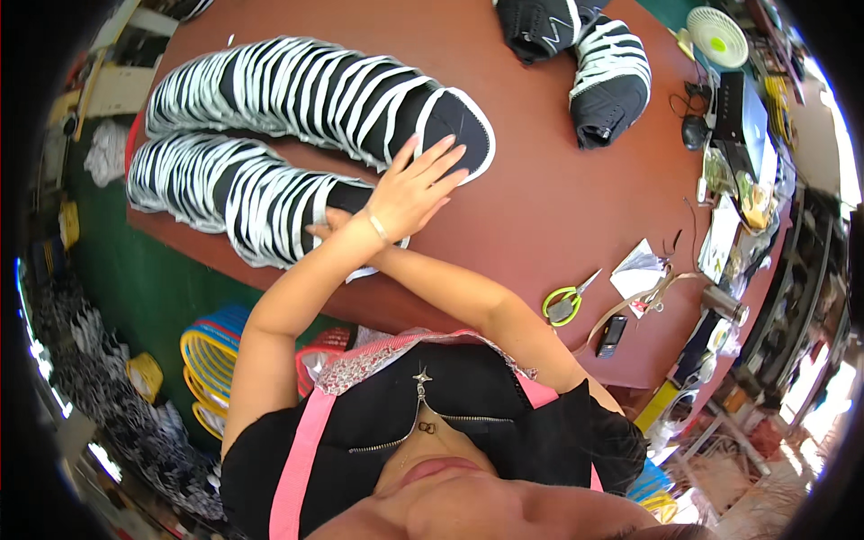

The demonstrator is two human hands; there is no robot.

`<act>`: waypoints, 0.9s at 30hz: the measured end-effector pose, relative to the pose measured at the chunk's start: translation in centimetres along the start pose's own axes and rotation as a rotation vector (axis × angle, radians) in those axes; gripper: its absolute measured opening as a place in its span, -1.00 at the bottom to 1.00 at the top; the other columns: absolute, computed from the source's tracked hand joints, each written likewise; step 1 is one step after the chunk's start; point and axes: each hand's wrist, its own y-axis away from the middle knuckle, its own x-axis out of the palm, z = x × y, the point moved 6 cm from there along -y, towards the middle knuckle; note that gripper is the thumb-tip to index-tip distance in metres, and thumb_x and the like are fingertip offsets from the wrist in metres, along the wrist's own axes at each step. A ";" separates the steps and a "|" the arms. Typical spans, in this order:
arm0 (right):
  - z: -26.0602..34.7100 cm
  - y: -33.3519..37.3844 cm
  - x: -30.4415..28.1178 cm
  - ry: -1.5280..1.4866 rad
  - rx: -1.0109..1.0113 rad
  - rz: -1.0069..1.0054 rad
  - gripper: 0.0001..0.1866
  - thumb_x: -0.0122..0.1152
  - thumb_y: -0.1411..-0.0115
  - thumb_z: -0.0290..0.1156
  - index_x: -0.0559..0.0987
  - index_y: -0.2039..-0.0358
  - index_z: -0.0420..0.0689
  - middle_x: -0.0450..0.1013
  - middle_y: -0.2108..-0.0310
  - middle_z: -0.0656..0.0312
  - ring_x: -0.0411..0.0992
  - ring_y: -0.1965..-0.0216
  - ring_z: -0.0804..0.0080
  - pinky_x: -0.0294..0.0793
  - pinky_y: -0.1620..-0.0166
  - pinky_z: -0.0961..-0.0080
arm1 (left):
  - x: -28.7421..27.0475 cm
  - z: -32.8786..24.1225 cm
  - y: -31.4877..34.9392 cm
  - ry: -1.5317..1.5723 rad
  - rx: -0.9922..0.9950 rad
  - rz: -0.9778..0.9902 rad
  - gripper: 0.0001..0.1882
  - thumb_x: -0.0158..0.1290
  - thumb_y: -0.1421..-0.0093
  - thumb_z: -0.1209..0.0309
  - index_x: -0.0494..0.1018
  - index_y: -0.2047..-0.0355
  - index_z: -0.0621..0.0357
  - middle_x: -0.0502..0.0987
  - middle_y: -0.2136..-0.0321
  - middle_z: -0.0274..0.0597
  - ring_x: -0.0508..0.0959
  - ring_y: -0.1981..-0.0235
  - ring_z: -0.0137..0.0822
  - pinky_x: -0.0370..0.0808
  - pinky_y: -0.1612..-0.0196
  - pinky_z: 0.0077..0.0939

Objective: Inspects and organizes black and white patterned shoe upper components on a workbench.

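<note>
Two long rows of nested black shoe uppers with white edging lie side by side on the table. My left hand (pixel 416 187) rests flat with spread fingers on the toe end of the far row (pixel 315 90). My arms cross, the left forearm over the right. Below my left wrist, my right hand (pixel 338 221) grips the end of the near row (pixel 238 193); most of that hand is hidden by the left wrist.
The red-brown table (pixel 504 234) carries another bundle of black uppers (pixel 612 85) at the far right. Green-handled scissors (pixel 563 308), a black phone (pixel 612 336), papers (pixel 641 270) and a small fan (pixel 717 38) lie or stand rightward. Coloured hoops (pixel 211 355) are below the left edge.
</note>
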 end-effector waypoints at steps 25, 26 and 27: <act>17.4 -3.2 -47.2 1.429 -0.291 -0.753 0.31 0.46 0.11 0.36 0.14 -0.39 -0.34 0.08 -0.43 -0.12 0.01 -0.45 -0.06 0.08 -0.39 -0.11 | 4.2 10.1 -1.4 -0.522 -0.226 0.115 -0.69 0.00 -0.22 0.42 0.58 0.06 0.17 0.42 -0.25 -0.01 0.06 -0.50 -0.10 -0.12 -0.40 0.49; 18.0 -5.7 -49.6 1.544 -0.188 -0.734 0.44 0.43 0.17 0.46 0.05 -0.44 -0.35 -0.02 -0.48 -0.14 -0.11 -0.52 -0.04 0.00 -0.42 -0.20 | 3.8 8.7 -1.9 -0.415 -0.258 0.086 -0.70 0.03 -0.20 0.43 0.58 0.08 0.13 0.45 -0.21 -0.04 0.10 -0.49 -0.07 -0.11 -0.40 0.49; 18.5 -7.7 -52.2 1.580 -0.045 -0.697 0.51 0.42 0.22 0.49 -0.01 -0.46 -0.34 -0.08 -0.50 -0.15 -0.19 -0.54 -0.02 -0.09 -0.44 -0.24 | 3.5 7.3 -2.1 -0.342 -0.261 0.071 -0.71 0.06 -0.16 0.44 0.58 0.10 0.11 0.47 -0.17 -0.06 0.13 -0.47 -0.06 -0.11 -0.40 0.48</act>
